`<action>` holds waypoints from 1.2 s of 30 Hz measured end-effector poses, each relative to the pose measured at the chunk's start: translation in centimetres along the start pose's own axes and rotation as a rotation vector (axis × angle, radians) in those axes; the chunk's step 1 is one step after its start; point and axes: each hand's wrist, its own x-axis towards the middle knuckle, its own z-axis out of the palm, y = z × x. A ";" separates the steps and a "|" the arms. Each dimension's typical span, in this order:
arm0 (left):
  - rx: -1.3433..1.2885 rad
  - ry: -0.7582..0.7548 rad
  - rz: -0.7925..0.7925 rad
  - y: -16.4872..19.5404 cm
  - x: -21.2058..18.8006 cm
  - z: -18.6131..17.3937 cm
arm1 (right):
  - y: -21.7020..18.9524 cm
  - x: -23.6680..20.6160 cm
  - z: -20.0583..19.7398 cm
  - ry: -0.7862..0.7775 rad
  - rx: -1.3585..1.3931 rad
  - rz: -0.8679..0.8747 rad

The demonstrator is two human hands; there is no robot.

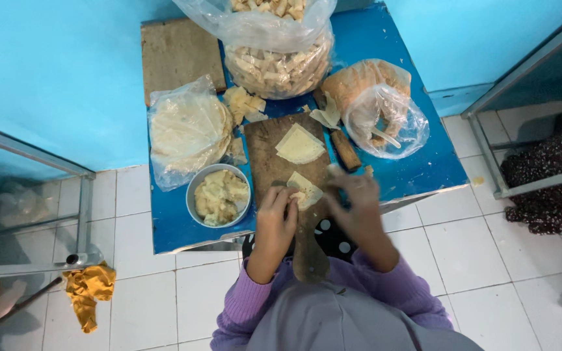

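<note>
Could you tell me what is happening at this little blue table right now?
A person in a purple sweater is folding a thin pastry sheet with both hands on a wooden board. The left hand pinches its near edge and the right hand works its other side. A second sheet lies further up the board. A metal bowl of pale filling sits to the left, with bags of wrappers and finished pieces behind.

Food-prep corner: cutting board, filling bowl
</note>
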 end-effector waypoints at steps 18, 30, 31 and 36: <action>-0.011 -0.012 0.008 -0.7 -0.2 0.5 | -4.6 1.6 2.1 0.043 0.137 0.068; -0.015 -0.026 0.058 -1.5 -0.6 0.5 | -4.1 0.6 1.2 -0.147 0.260 -0.031; -0.019 -0.043 0.058 -1.5 -0.6 0.3 | -3.8 0.7 0.8 -0.176 0.263 -0.057; -0.033 -0.146 0.084 -0.9 -0.2 -1.2 | -2.5 2.3 -0.1 -0.305 0.228 -0.240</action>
